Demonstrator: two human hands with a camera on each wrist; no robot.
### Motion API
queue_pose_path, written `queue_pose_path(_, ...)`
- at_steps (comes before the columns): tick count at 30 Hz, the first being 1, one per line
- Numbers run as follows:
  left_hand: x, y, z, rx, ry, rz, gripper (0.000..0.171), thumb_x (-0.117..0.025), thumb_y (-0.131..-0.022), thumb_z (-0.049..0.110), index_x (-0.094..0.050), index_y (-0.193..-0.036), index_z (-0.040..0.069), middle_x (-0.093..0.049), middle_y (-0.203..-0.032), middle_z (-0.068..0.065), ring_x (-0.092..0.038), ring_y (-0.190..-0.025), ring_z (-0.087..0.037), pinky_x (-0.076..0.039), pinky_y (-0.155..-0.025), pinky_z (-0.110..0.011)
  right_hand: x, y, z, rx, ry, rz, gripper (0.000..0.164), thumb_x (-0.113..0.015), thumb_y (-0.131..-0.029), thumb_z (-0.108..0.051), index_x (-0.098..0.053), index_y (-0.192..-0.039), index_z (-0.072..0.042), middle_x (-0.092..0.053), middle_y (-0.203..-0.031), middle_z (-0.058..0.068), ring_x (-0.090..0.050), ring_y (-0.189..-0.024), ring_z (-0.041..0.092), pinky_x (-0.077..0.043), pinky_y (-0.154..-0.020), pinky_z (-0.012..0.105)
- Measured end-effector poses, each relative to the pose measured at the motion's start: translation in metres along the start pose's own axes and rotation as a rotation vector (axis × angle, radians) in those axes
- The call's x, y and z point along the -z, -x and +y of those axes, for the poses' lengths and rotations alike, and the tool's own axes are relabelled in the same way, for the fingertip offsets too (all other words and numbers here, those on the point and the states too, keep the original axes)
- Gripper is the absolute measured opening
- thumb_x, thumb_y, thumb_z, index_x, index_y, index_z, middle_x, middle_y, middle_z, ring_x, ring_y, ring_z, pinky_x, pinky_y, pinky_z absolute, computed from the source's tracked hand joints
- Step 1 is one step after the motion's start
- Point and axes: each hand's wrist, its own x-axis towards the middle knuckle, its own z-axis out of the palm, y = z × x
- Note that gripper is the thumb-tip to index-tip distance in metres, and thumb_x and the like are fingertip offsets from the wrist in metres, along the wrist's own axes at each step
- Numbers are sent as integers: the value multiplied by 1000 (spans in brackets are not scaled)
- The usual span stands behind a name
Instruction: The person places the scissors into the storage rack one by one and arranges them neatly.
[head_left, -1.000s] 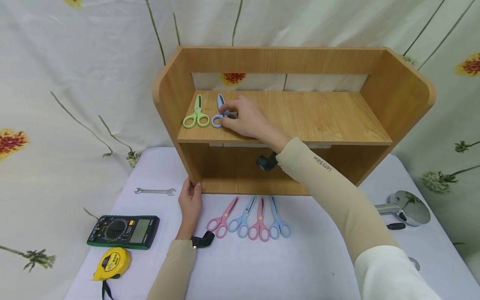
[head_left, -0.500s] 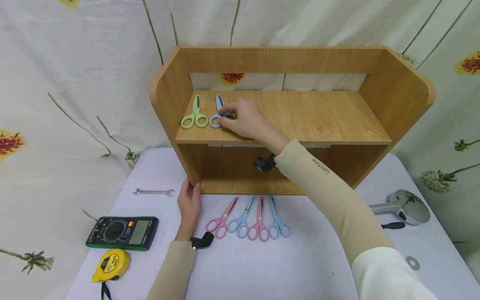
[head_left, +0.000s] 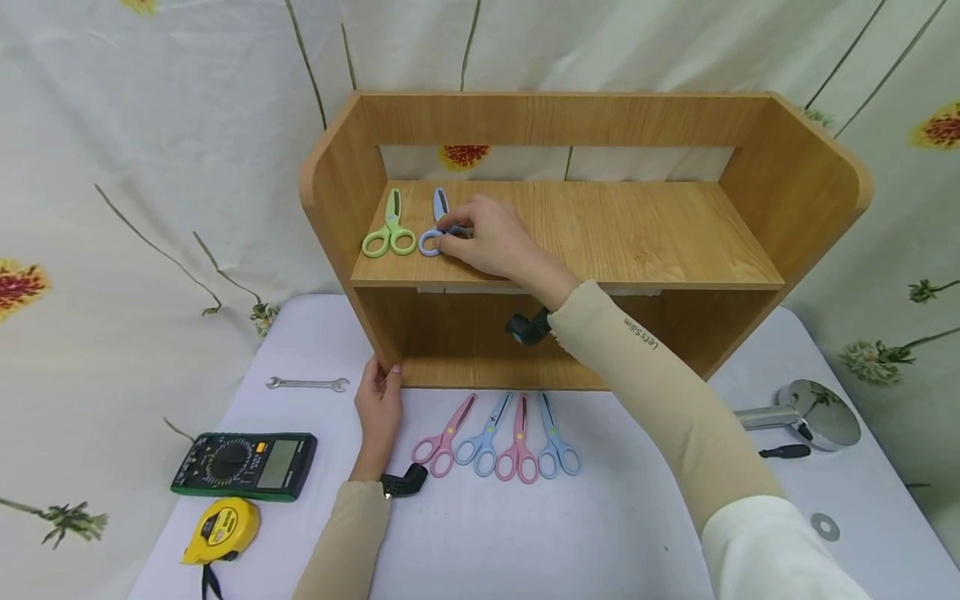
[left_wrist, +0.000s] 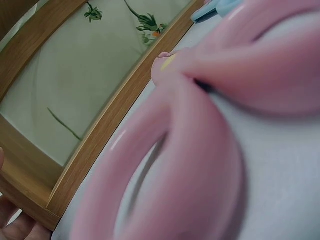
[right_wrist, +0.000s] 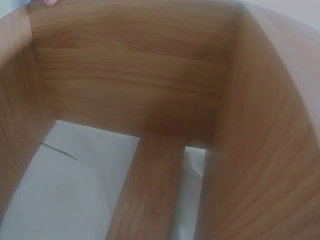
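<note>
In the head view, my right hand (head_left: 491,236) pinches the handles of a blue pair of scissors (head_left: 439,200) lying on the upper board of a wooden desktop shelf (head_left: 600,233). Its blades point to the back; the hand covers part of the handles. Just left of it lies a green pair of scissors (head_left: 390,225). My left hand (head_left: 379,417) grips the shelf's lower left front corner, thumb on the inner side. Before the shelf lie pink scissors (head_left: 442,447), blue scissors (head_left: 487,437), more pink scissors (head_left: 521,446) and more blue scissors (head_left: 553,442). Large pink handles (left_wrist: 200,110) fill the left wrist view.
On the white table at left are an open-ended wrench (head_left: 307,384), a multimeter (head_left: 243,467) and a yellow tape measure (head_left: 222,530). A round, shiny metal head (head_left: 828,417) with a handle and a flat ring (head_left: 825,527) lie at right. Flowered cloth hangs behind.
Both hands stay in place on the blue scissors and the shelf corner. The right forearm has shifted slightly left, uncovering the flat ring, and the head view has moved a little.
</note>
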Motion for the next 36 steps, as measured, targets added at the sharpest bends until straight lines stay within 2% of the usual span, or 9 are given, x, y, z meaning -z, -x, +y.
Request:
queue_pose_path(10, 2, 0, -1, -1, 1, 7, 41, -55, -102, 6, -55, -142, 0, -61, -140, -25, -60, -131, -39, -49, -111, -50, -1, 0, -3, -23, -5, -5, 36, -71, -94, -37, -76, -119, -12, -69, -109, 6, -49, -90, 17, -36, -73, 24)
queue_pose_path(13, 3, 0, -1, -4, -2, 8, 41, -55, -102, 6, -55, -142, 0, -61, -141, -25, -60, -131, -39, -49, -111, -50, -1, -1, -3, -19, -15, -5, 35, -71, -94, -36, -76, -119, -12, -69, -110, 7, -52, -94, 18, -41, -77, 28)
queue_pose_path(17, 2, 0, -1, 5, -4, 14, 42, -55, -102, 7, -55, -143, 2, -61, -142, -23, -60, -131, -38, -50, -111, -51, 0, 1, 0, -30, -114, 13, 36, -71, -94, -32, -73, -123, -10, -68, -120, 11, -61, -106, 23, -51, -90, 35)
queue_pose_path(20, 0, 1, -1, 17, 2, 11, 42, -55, -102, 8, -55, -144, 3, -61, -141, -22, -60, -131, -37, -50, -110, -51, 3, 9, 4, -23, -206, 43, 37, -70, -94, -27, -70, -125, -8, -66, -123, 13, -63, -107, 25, -53, -93, 36)
queue_pose_path(25, -3, 3, -1, 22, 5, 4, 42, -55, -102, 7, -54, -144, 2, -61, -141, -23, -60, -131, -37, -50, -111, -49, 13, 45, 11, 73, -286, 138, 32, -72, -92, -21, -72, -120, -4, -66, -111, 14, -57, -89, 23, -48, -76, 29)
queue_pose_path(31, -6, 1, -1, 7, 8, -10, 44, -55, -103, 9, -53, -146, 4, -60, -143, -22, -59, -132, -36, -49, -112, -50, 16, 114, 29, 261, -330, 332, 21, -75, -86, -3, -75, -107, 1, -67, -88, 11, -53, -77, 15, -43, -64, 21)
queue_pose_path(33, -7, 0, -1, 8, 8, -12, 43, -55, -102, 9, -54, -145, 4, -61, -142, -22, -60, -132, -36, -50, -112, -50, 8, 138, 39, 290, -367, 350, 19, -74, -84, 3, -76, -103, 1, -67, -84, 9, -53, -75, 11, -42, -60, 20)
queue_pose_path(36, -6, 0, -1, 1, 15, -4, 42, -56, -101, 7, -55, -143, 2, -62, -140, -23, -61, -130, -37, -50, -111, -50, -11, 172, 55, 250, -401, 315, 19, -73, -84, 6, -76, -102, -1, -68, -83, 6, -52, -72, 6, -43, -57, 19)
